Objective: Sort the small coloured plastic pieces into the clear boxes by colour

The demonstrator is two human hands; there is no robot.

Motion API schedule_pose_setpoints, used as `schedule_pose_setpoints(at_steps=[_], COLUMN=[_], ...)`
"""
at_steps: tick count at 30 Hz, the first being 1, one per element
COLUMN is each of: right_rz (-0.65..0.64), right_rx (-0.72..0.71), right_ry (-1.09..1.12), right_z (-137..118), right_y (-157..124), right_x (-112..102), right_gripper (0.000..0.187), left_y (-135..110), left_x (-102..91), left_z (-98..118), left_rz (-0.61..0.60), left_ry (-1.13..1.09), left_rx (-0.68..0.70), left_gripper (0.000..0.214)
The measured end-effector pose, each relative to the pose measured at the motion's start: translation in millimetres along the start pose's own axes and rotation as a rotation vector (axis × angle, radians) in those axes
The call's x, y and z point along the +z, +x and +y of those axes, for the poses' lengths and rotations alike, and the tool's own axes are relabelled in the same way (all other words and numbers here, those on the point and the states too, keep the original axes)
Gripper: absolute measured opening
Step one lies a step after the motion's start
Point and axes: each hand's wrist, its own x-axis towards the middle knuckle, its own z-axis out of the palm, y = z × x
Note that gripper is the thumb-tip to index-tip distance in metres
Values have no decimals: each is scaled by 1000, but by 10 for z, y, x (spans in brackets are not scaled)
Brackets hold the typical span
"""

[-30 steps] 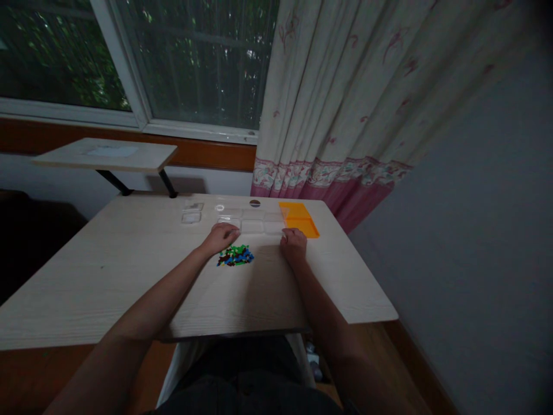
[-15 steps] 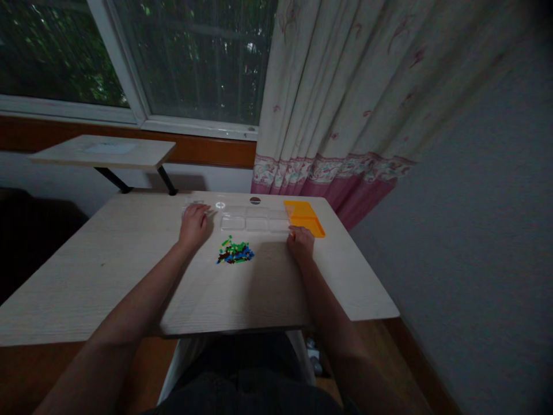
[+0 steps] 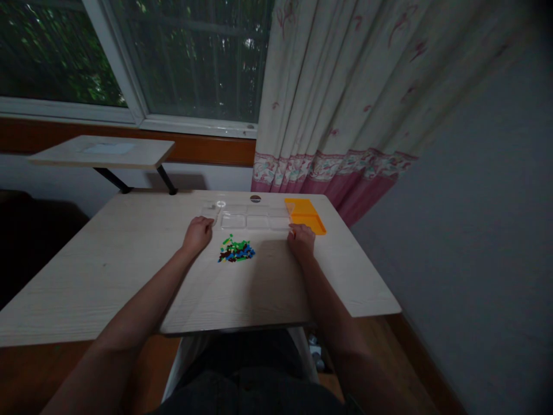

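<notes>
Right hand (image 3: pixel 302 238) beside clear plastic boxes (image 3: pixel 257 221) (colourless, rectangular).

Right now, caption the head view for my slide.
Left hand and right hand flank clear containers beside an orange tray, with colourful pieces heaped nearer the camera.

Raised shelf (image 3: pixel 149 154), paper (image 3: pixel 108 148) on top: beyond left hand (image 3: pixel 199 232), off to its left. Window (image 3: pixel 199 69) behind. Floral curtain (image 3: pixel 337 86) beyond right hand (image 3: pixel 302 237), wall (image 3: pixel 466 242) further right.
</notes>
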Motion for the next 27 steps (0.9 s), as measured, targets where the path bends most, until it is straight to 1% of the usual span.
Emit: schedule_pose_setpoints(at_steps=[4,6,8,11,15,22,27], right_rz=[-4,0,-1,-11,-37,-86,-154], right_rx=[0,-6,-9,-11,-19,-6,-13], right_ry=[13,18,21,37,52,12,-7], right_z=[-1,-2,-5,-6,-5,-27,-21], right_y=[-2,-3,-2,6,21,26,17], right_x=[4,6,2,-18,-59,-140,-258], right_gripper=[32,32,32,31,33,33,29], left_y=[-40,-36,-25,-21,-47,-129,-150], left_x=[78,92,91,83,91,56,44], left_z=[216,280,313,323,310,314,336], left_rz=[31,41,51,50,35,51,77], left_ry=[-23,-35,-50,-69,-66,-125,-177], left_rx=[-30,-50,-70,-50,27,51,66], left_gripper=[36,38,44,49,37,35,32])
